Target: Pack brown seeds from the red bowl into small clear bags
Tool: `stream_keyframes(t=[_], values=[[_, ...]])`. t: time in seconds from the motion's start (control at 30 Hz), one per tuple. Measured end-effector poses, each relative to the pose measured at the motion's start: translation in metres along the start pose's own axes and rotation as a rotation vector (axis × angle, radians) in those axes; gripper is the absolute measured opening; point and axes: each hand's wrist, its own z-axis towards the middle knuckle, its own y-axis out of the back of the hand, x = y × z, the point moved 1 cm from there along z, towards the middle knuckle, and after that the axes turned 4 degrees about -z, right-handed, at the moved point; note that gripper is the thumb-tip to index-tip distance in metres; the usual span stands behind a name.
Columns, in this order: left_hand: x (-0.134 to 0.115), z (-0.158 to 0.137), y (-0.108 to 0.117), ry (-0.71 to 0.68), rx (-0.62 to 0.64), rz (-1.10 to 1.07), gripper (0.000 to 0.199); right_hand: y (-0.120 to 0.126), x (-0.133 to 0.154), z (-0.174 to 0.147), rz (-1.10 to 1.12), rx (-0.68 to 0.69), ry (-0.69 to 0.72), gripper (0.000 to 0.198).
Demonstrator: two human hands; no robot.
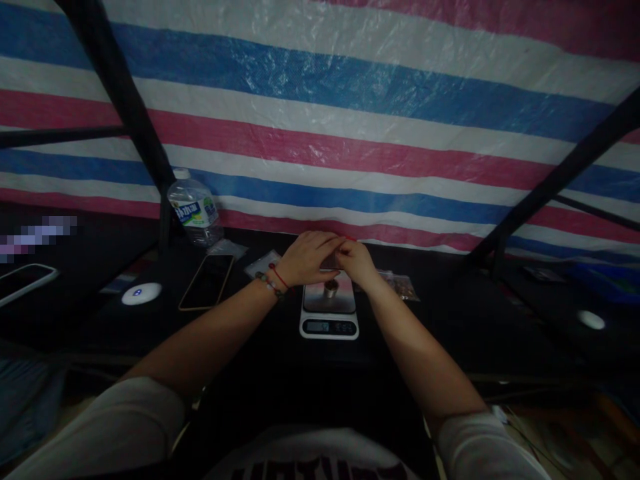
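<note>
Near the far edge of the tabletop (pixel 280 373), the left hand (pixel 305 259) and right hand (pixel 356 261) meet fingertip to fingertip over the scale (pixel 329 312), closed together on some small thing I cannot make out. A small metal cup (pixel 331 289) stands on the scale below them. It seems a weighing step; next they must release carefully over the cup.

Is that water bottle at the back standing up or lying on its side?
Tilted: the water bottle leans left, cap uppermost.

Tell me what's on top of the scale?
A small metal cup stands on the scale. Left hand and right hand meet above its far edge, hiding whatever they pinch.
</note>
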Motion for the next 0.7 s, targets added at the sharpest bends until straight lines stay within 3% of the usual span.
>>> stream_keyframes(t=[0.13, 0.27, 0.47, 0.6, 0.7], values=[[0.008, -0.002, -0.01, 0.05, -0.051, 0.003, 0.066, -0.009, -0.002, 0.004, -0.064, -0.047, 0.087, 0.004], [0.019, -0.01, -0.021, 0.077, -0.019, -0.023, 0.062, -0.015, -0.005, 0.006, -0.036, 0.078, 0.174, 0.006], [0.043, -0.031, -0.029, 0.236, -0.023, -0.07, 0.057, 0.01, -0.034, -0.004, 0.216, 0.071, 0.189, 0.027], [0.058, -0.047, -0.037, 0.361, -0.034, -0.133, 0.06, 0.021, -0.054, -0.023, 0.224, 0.378, 0.237, 0.052], [0.062, -0.055, -0.042, 0.418, -0.025, -0.167, 0.061, 0.016, -0.057, -0.034, 0.092, 0.442, 0.232, 0.068]])
